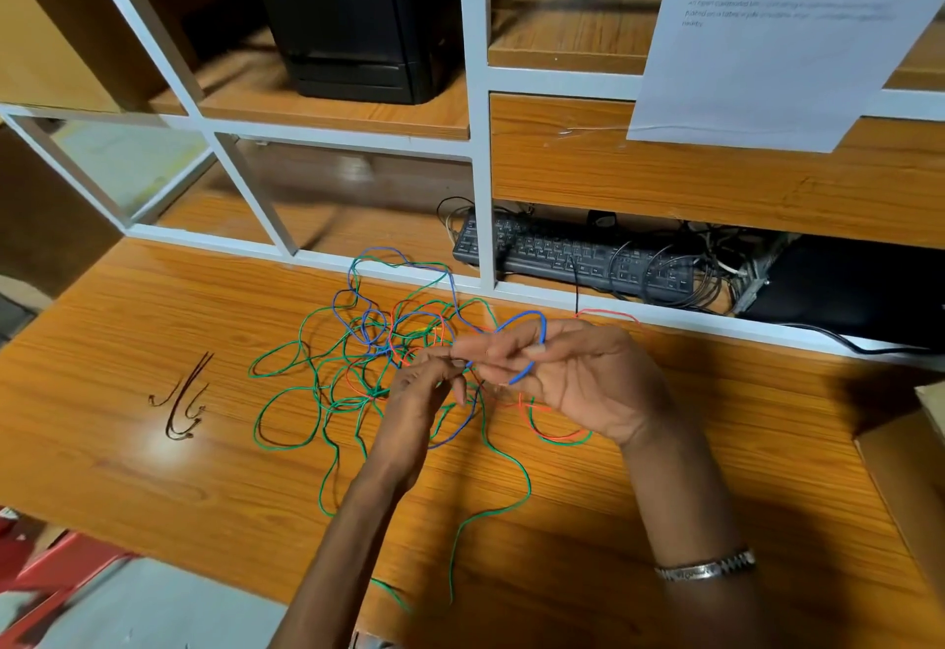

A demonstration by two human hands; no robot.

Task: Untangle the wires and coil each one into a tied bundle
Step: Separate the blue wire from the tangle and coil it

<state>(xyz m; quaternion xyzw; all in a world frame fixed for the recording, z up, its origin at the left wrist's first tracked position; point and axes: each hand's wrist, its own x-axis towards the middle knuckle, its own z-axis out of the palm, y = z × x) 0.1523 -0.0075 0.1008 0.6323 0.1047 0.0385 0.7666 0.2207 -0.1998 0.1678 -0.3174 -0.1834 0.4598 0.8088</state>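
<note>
Head view, the only one. Sprawled across the middle of the orange wood-grain bench (153, 469): a loose tangle of thin green, blue and orange-red wires (378, 357), nothing coiled or tied yet. Thin green wire (286, 413) spread widest, with loops to the left and a long tail running off the near edge. Thin orange-red wire (555, 436) threaded through the knot and out to the right. Thin blue wire (529, 324) rising from the heap in an arc over the right hand (583, 382), palm up, fingers (516, 349) curled and pinching that blue strand near its free end. Left hand (414, 408) just beside it, fingertips closed at the crossing of strands; which wire is pinched there, too blurred to tell. Small dark brown ties (181, 405) lying apart on the left, untouched. Black keyboard (572, 255) back under the shelf, clear of the work.

Step in hand, by judgement: freeing the blue wire first. Best done by following the free end back through each crossing, not by pulling hard; light tension from the right, loops opened with the left, heap kept flat so no knot tightens.
</note>
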